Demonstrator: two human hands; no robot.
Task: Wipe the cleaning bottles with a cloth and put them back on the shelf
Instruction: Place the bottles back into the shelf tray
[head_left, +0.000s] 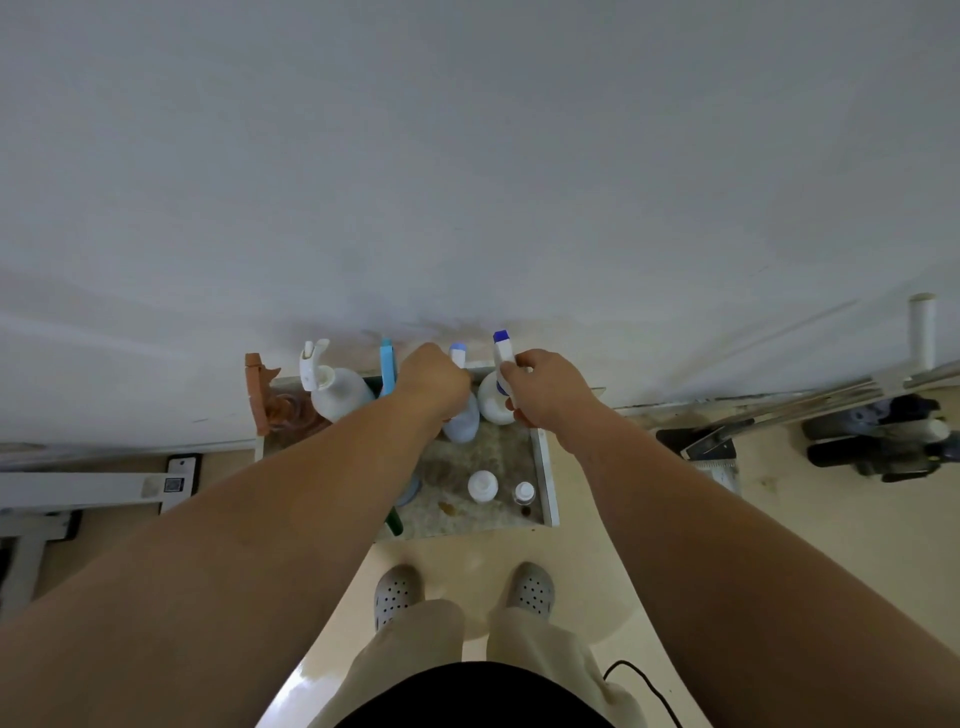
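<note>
Left hand (434, 382) grips the pale-blue spray bottle (462, 423) by its neck; right hand (545, 387) grasps the white spray bottle (491, 400) just beside it, both standing at the far end of the speckled shelf (549, 467).

Speckled shelf (549, 467), blue-capped white spray bottle (494, 400)

A plain pale wall (467, 156) filled the frame's upper half, above a glossy cream floor (779, 467). A white metal frame (78, 488) stood at the left edge, a white pipe (922, 332) at the right, a black cable (631, 666) at lower right.
</note>
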